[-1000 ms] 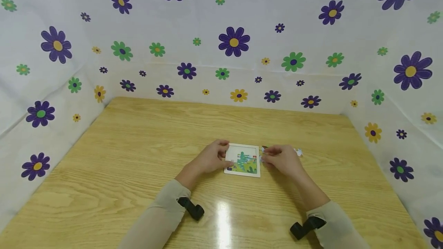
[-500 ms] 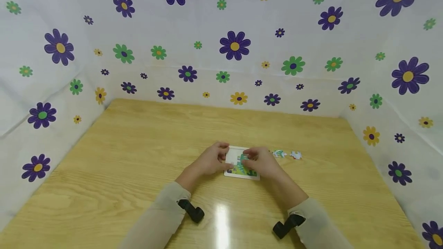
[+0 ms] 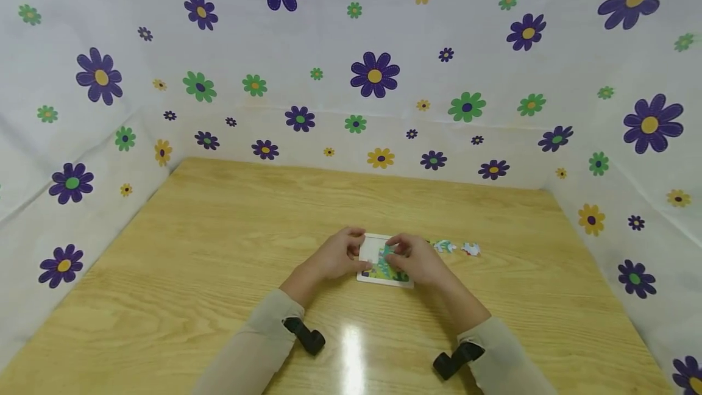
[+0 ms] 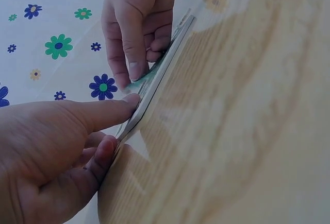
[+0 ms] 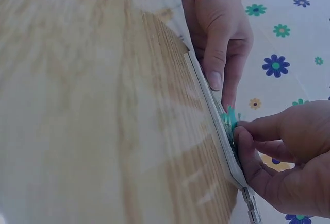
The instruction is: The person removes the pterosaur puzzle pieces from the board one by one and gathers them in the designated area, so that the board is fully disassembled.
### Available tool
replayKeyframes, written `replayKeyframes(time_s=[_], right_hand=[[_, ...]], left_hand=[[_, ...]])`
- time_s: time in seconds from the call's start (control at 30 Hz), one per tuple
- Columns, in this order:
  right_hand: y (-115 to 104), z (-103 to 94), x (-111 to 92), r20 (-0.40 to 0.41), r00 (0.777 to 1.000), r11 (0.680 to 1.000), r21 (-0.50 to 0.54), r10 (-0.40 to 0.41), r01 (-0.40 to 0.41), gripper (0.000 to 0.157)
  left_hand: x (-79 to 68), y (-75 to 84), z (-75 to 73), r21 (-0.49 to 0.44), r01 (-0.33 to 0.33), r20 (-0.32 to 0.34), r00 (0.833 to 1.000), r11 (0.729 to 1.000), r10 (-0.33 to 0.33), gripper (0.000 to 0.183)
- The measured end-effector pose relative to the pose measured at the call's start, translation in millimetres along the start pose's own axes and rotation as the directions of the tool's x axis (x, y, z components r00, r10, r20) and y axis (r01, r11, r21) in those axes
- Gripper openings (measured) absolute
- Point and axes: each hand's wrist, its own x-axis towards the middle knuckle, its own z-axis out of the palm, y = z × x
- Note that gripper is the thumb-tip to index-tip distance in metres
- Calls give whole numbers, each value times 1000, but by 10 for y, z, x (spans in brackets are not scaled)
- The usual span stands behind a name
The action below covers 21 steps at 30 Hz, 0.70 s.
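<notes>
A small square jigsaw puzzle tray [image 3: 385,283] with a white rim lies on the table, green and teal pieces filling its lower and middle part. At its left edge, my left hand [image 3: 332,255] holds the tray, thumb over the rim and fingers along the side. My right hand [image 3: 421,261] is over the tray's right half, its thumb and fingertips pinching a teal puzzle piece [image 5: 230,117] close above the picture. In the left wrist view the left thumb [image 4: 111,112] lies on the tray's edge. The fingers partly cover the picture.
Two loose puzzle pieces lie right of the tray: a white-and-green one [image 3: 445,246] and a white one with red [image 3: 470,249]. A dark bit shows beside the right hand. A flower-patterned cloth [image 3: 307,35] stands around the wooden table [image 3: 219,224].
My right hand has moved left from beside the tray to over it with a puzzle piece, uncovering the loose pieces. My left hand stays at the tray's left edge.
</notes>
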Motion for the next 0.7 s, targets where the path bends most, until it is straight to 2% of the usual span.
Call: replayKeyframes(time_s=[0.2, 0.37, 0.53, 0.7], right_hand=[[29, -32, -5, 55, 998, 981, 192, 28, -38, 20], [44, -55, 4, 64, 997, 961, 268, 47, -63, 23], [93, -68, -6, 49, 998, 936, 348, 43, -57, 31], [149, -116, -33, 37, 996, 910, 405, 79, -87, 34]], left_hand=[[7, -29, 33, -2, -2, -11, 1000, 1000, 2, 71], [15, -23, 25, -9, 1, -3, 1000, 1000, -1, 71], [13, -27, 19, -5, 3, -9, 1000, 1000, -3, 72], [14, -28, 11, -9, 11, -5, 1000, 1000, -11, 73]])
